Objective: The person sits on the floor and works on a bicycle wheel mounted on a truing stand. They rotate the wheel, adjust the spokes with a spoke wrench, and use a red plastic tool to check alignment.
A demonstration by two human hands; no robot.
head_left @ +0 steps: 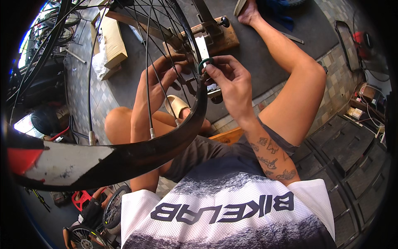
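Observation:
A bicycle wheel's black rim (83, 166), with red and silver patches, crosses the view with its spokes (149, 112). My right hand (228, 79) is closed in a pinch on a small round green tool (203, 66) at the rim, at upper center. My left hand (159, 81) is curled among the spokes opposite it, its fingertips near the rim; what they grip, if anything, is partly hidden. A metal wheel stand (199, 16) on a wooden base (232, 41) stands behind the hands, with a white strip (202, 43) beside the rim.
An open cardboard box (116, 58) and loose metal bars lie at upper left near bikes. My legs (302, 95) frame the stand. Black drawers (340, 166) are at right with cables above. Another person (89, 211) sits among wheels at lower left.

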